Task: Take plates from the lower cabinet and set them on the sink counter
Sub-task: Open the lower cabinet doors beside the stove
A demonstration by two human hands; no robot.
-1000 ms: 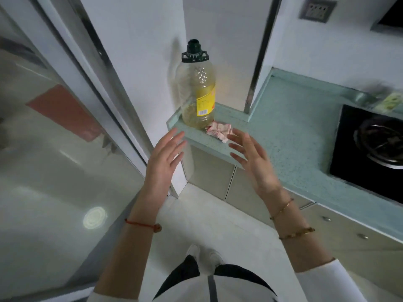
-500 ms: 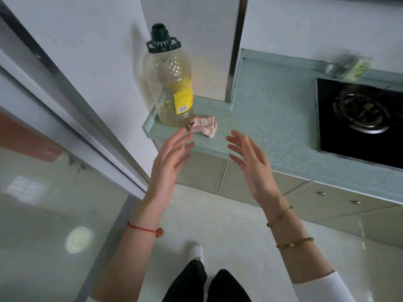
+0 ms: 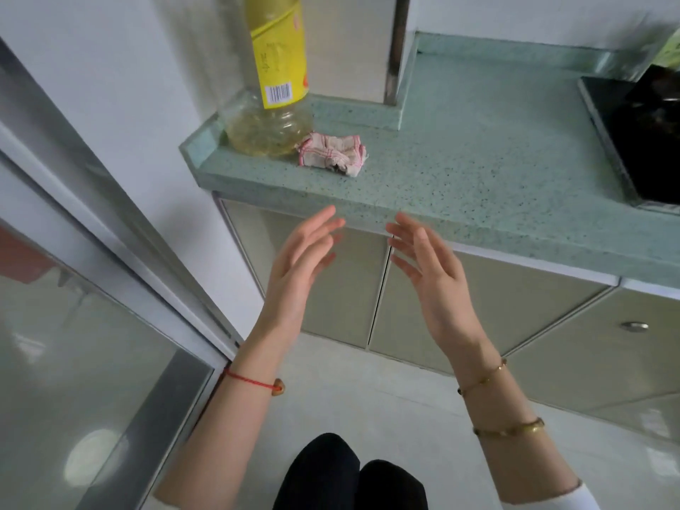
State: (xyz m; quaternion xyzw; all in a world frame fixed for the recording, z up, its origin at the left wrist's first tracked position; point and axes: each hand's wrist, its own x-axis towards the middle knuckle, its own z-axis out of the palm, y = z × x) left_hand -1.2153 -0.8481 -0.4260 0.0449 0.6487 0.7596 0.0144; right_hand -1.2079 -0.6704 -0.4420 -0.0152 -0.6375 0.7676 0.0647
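Both hands are raised in front of the lower cabinet doors, empty, palms turned toward each other with a gap between them. Left hand [image 3: 298, 266]: fingers spread and slightly curled, tips level with the underside of the counter edge, holding nothing. Right hand [image 3: 430, 277]: likewise spread and empty, fingers pointing up and toward the left. Neither hand touches the doors or the counter.

Left wrist carries a red string bracelet [image 3: 250, 379] with a small bead. Right forearm carries two gold bracelets [image 3: 507, 428], one near the wrist, one further up. A white sleeve cuff shows at the lower right corner, mostly cut off.

Lower cabinet [image 3: 353, 288]: beige doors, both shut, meeting at a vertical seam between the two hands. Plates are not visible; the cabinet interior is hidden behind the closed doors. To the right, a drawer front with a round metal knob [image 3: 634, 325].

Green speckled countertop [image 3: 478, 160] runs above the doors. On its left end stands an oil bottle [image 3: 272, 115] with a yellow label, its upper part cut off by the top of the frame. A crumpled pink-edged cloth [image 3: 333, 154] lies just beside the bottle base, touching it or nearly so. A black cooktop [image 3: 640, 141] sits at the right edge, partly cut off and blurred. No sink is in view.

Dark trousered knees show at the bottom centre. A glass sliding door [image 3: 73, 362] fills the left side.
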